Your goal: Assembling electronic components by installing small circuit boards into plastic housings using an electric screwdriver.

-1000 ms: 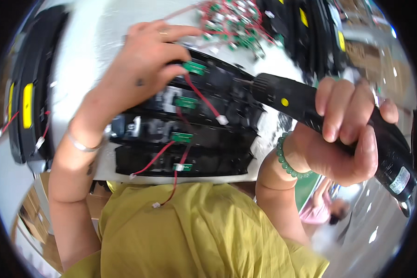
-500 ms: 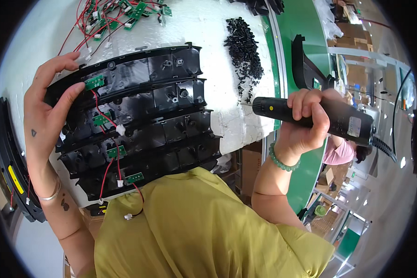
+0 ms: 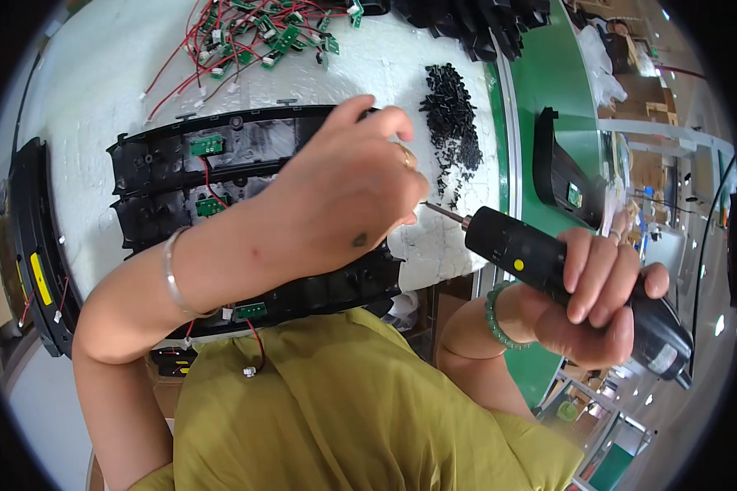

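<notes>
My right hand (image 3: 594, 299) grips a black corded electric screwdriver (image 3: 508, 250), its metal bit pointing left. My left hand (image 3: 348, 184) reaches across the stacked rows of curved black plastic panels (image 3: 254, 135), its bent fingers beside the bit's tip. Some of those fingertips are hidden behind the hand, and anything pinched in them is hidden too. Small green circuit boards (image 3: 207, 146) with red wires and white plugs sit in the panels. My left forearm covers the middle of the rows. Beyond the bit lies a pile of small black screws (image 3: 450, 114).
A tangle of green boards with red wires (image 3: 274, 41) lies at the back. More black parts (image 3: 475, 20) are heaped at the far right. One black housing (image 3: 561, 168) rests on the green surface (image 3: 540, 82); long black parts with a yellow strip (image 3: 39, 274) stand at left.
My left hand has left the upper left panel end and crossed right to the screwdriver's tip. The screwdriver has tilted, its rear lower, and my right hand has moved right and down.
</notes>
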`<move>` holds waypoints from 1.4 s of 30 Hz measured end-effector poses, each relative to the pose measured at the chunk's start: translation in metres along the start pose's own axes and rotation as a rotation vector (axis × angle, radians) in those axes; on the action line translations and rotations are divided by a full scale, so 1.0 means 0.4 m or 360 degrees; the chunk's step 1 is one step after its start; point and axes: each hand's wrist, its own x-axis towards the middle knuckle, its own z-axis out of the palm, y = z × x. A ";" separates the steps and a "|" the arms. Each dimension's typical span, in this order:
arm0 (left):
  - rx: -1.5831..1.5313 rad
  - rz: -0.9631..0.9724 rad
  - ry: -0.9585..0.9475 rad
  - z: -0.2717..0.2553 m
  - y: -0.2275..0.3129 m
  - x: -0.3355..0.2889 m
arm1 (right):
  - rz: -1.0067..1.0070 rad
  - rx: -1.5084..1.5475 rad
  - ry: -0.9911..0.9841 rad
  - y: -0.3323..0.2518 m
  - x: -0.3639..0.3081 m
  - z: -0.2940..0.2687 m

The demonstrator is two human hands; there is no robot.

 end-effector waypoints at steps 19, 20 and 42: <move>-0.0315 -0.0124 0.0178 -0.026 0.003 -0.051 | -0.0246 0.0245 0.0014 0.019 0.023 0.068; -0.0283 -0.0100 0.0169 -0.027 0.003 -0.053 | -0.0243 0.0252 0.0007 0.021 0.024 0.070; 0.0509 -0.0616 0.0574 -0.198 -0.183 -0.260 | 0.0125 0.0310 -0.0724 0.265 0.078 0.263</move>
